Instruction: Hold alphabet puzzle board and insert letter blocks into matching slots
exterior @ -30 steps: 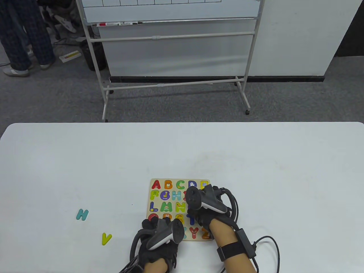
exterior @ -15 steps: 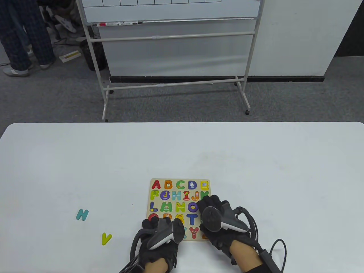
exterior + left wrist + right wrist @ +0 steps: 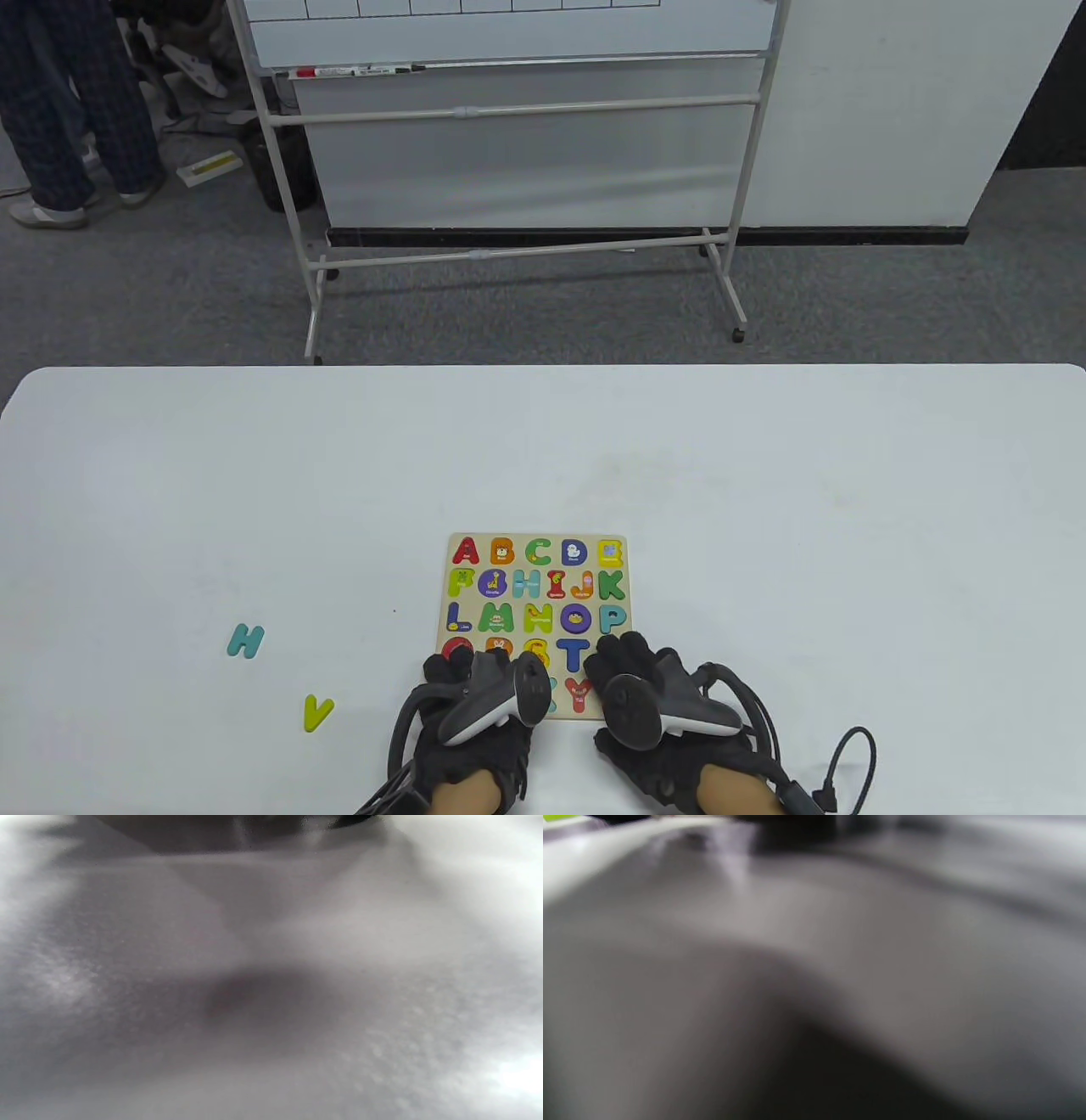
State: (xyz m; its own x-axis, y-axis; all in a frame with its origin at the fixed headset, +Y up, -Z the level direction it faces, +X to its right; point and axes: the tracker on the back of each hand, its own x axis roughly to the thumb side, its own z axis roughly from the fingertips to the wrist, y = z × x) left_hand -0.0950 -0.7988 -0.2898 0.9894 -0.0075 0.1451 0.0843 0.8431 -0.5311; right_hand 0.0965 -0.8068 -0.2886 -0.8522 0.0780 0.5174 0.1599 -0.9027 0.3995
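Two gloved hands sit at the near edge of the white table. The left hand rests on the near left corner of the puzzle board, with its fingers lying over the bottom row of letters. I cannot tell if those fingers press down or only touch. The right hand sits at the near right corner of the board. Its fingers lie curled over the edge there, and I cannot tell if they hold anything. Both wrist views are too blurry to help.

The board lies flat between the hands and runs away from them. Most of its slots look full of bright letters.

Off to the left, well apart from the board, two loose blocks lie on the table. The yellow-green V block is nearer the person, and the teal H block is a bit farther back and more to the left. Both lie on the left hand's side, so I think the left hand is much closer to them. But that hand seems to be steadying the board, so the right hand may have to cross over. The V's long way points mostly away from the person.

Behind the table stands a whiteboard on the gray floor.
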